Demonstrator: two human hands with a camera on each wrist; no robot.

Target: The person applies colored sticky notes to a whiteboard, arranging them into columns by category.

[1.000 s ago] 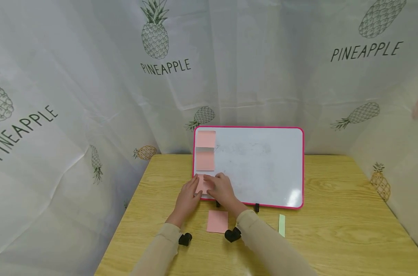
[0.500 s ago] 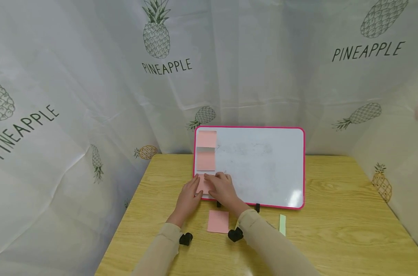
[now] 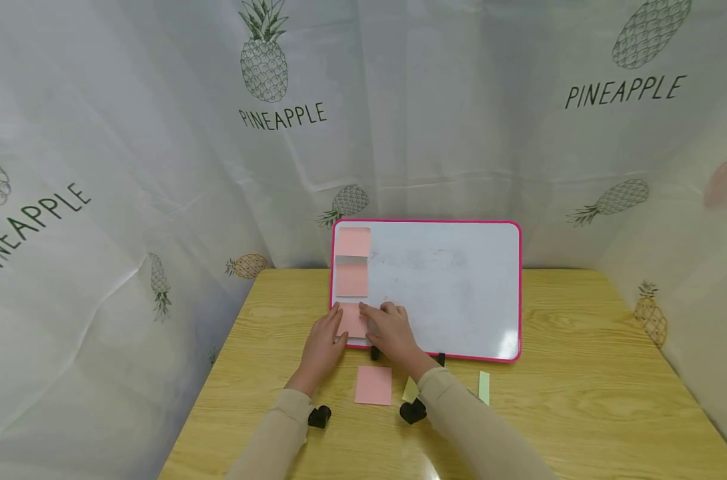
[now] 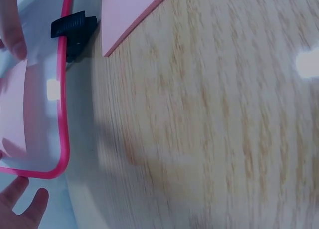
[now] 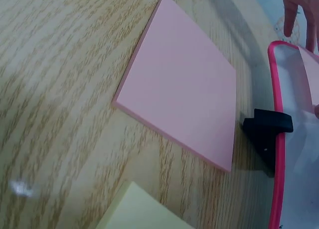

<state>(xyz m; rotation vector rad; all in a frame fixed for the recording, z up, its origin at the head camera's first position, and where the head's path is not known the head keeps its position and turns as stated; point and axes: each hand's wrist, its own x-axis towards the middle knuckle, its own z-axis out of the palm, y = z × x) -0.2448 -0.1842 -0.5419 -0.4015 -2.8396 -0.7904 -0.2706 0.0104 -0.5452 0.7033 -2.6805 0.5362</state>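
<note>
A pink sticky note [image 3: 352,321] lies on the lower left corner of the whiteboard [image 3: 447,293], between both hands. My left hand [image 3: 321,345] reaches over the board's left edge and touches the note's left side; in the left wrist view two of its fingers [image 4: 36,206] stand outside the pink frame. From the right, my right hand [image 3: 395,335] has its fingertips at the note's right side, thumb by the lower corner. Two more pink notes, an upper one [image 3: 354,241] and a middle one [image 3: 352,279], stick in a column above.
In front of the board sits a pink sticky-note pad [image 3: 373,385]. A yellow pad [image 5: 144,211] is partly hidden by the right arm, with a green pad [image 3: 484,388] farther right. Black feet [image 3: 375,353] hold the board's lower edge. A pineapple-print curtain [image 3: 435,133] hangs behind.
The right hand's fingertips have slid rightward across the lower note, uncovering more of it. The left hand stays at its left side. The head view has shifted slightly; the yellow pad now shows.
</note>
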